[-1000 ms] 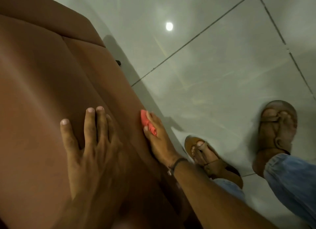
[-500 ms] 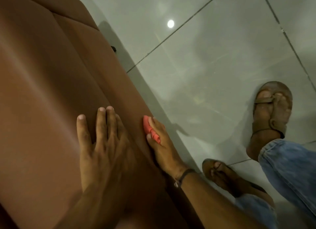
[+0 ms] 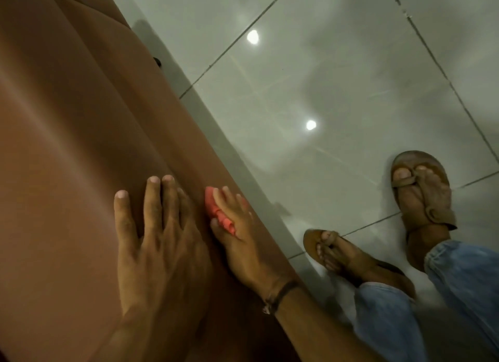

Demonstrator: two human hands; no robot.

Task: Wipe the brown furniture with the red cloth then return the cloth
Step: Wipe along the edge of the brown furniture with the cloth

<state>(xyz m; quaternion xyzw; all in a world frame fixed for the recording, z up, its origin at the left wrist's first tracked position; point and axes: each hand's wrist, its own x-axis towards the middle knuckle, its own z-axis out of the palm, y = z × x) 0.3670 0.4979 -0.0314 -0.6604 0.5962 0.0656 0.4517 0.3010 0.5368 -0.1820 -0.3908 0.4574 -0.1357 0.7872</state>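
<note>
From my head camera: my left hand (image 3: 159, 242) lies flat and open on the brown furniture (image 3: 67, 145). My right hand (image 3: 240, 242) presses the bunched red cloth (image 3: 216, 210) against the furniture's side face, fingers closed over it, above the tiled floor (image 3: 337, 78).

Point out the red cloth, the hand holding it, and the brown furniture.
red cloth (image 3: 216, 211): head view, on the bunched fold showing beside the fingers.
right hand (image 3: 240, 242): head view, on the back of the hand.
brown furniture (image 3: 67, 145): head view, on its bare top surface.
</note>
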